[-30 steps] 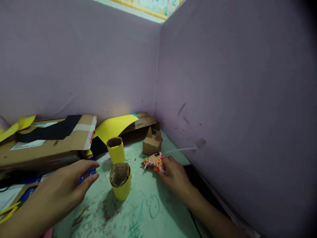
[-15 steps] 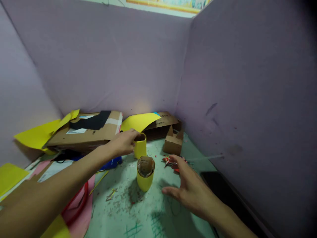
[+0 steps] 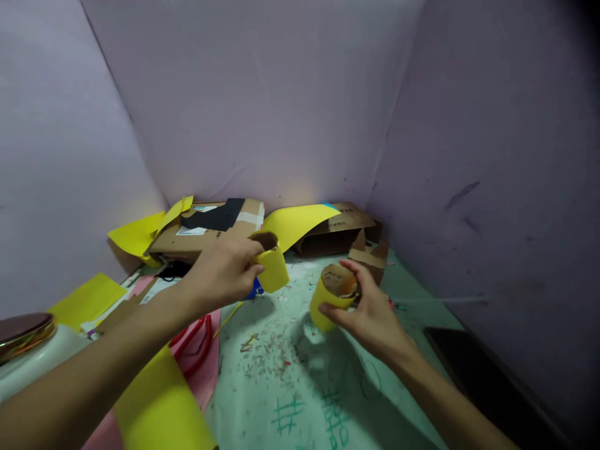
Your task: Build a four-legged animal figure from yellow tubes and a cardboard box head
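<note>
My left hand (image 3: 229, 269) grips a short yellow-covered cardboard tube (image 3: 274, 273) by its left side, raised off the table and leaning a little. In my right hand (image 3: 363, 297) is a second yellow-covered cardboard tube (image 3: 321, 306), held from the right with the thumb on the near side. Its top is open and shows rough brown cardboard inside. It is tilted, with its lower end just over the table. A gap of bare table separates the two tubes.
The green table (image 3: 262, 387) bears scraps and green pen marks. Behind lie a flat cardboard box (image 3: 225, 234), yellow sheets (image 3: 300, 222) and a small cut carton (image 3: 370, 256). Red-handled scissors (image 3: 204, 350) lie at left, a dark flat object (image 3: 478, 369) at right.
My right hand has closed on the nearer tube and lifted it. My left hand has raised the other tube off the table. The view has turned left.
</note>
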A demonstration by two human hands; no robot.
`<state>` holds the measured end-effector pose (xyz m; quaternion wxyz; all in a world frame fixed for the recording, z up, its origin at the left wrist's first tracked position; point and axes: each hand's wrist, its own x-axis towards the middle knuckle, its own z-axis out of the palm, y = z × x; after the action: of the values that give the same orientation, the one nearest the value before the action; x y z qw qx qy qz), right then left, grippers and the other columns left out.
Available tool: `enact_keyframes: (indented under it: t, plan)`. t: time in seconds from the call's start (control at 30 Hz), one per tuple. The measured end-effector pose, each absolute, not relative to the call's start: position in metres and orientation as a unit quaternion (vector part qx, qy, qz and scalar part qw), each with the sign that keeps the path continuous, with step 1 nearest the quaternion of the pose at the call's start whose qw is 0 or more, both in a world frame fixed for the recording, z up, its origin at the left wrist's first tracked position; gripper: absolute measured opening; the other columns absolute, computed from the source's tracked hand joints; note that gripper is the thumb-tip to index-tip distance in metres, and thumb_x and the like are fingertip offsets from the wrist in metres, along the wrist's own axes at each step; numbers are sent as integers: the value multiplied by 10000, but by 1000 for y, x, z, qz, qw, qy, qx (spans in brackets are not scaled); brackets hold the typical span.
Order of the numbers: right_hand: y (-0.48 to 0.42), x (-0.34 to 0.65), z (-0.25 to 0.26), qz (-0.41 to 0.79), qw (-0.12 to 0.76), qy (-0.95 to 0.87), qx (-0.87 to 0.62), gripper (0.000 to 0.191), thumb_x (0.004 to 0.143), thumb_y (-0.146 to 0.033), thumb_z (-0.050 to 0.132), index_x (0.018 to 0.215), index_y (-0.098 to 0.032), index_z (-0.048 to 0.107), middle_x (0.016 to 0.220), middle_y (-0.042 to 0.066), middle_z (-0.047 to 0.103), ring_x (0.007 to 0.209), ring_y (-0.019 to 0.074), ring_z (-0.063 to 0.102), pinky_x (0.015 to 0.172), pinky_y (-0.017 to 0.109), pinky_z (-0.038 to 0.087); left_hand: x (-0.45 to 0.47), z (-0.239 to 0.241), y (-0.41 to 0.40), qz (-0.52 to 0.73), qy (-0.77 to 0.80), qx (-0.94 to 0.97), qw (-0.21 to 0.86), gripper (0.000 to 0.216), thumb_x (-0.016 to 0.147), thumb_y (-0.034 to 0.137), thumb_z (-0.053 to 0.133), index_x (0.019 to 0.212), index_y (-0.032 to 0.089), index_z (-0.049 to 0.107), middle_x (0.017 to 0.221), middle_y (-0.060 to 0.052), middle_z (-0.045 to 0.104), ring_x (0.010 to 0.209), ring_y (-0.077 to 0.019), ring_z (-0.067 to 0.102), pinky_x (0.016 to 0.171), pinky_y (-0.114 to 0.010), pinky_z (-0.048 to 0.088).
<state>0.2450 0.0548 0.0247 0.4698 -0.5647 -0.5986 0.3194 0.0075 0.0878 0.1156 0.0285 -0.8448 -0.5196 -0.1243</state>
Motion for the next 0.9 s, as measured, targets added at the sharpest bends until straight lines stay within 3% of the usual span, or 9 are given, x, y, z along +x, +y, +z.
enact_keyframes:
  t: [0.17,0.33,0.7,0.9]
  plan:
    - [54,254,28,310,514,-538,-592,842,540,-418,782,1285,-188,462,1172,147,638,1013,340,650,868,492,533,-22,116,70,-215,-521,-826,16,216,814,290,517,615,206,513,602,-5,522,599,-162,459,589,-332,296]
    - [55,241,24,286,476,-579,-597,801,554,-363,771,1289,-213,488,1163,121,667,1062,353,635,946,531,478,-23,109,66,-230,-523,-821,-13,175,815,300,523,670,210,561,620,10,538,616,-160,487,587,-319,317]
    - [61,232,-4,354,438,-639,-524,827,618,-285,708,1365,-154,378,1272,168,605,1191,339,583,1045,501,426,2,64,53,-66,-538,-836,-91,176,840,256,431,850,220,603,937,-69,708,883,-278,670,728,-396,465]
    - [59,232,-3,384,432,-637,-510,1120,599,-269,755,1514,-131,122,1346,204,542,1325,362,481,1121,513,355,4,58,43,-69,-506,-854,-105,356,819,202,454,1154,206,575,1280,-130,628,1096,-321,644,895,-489,510]
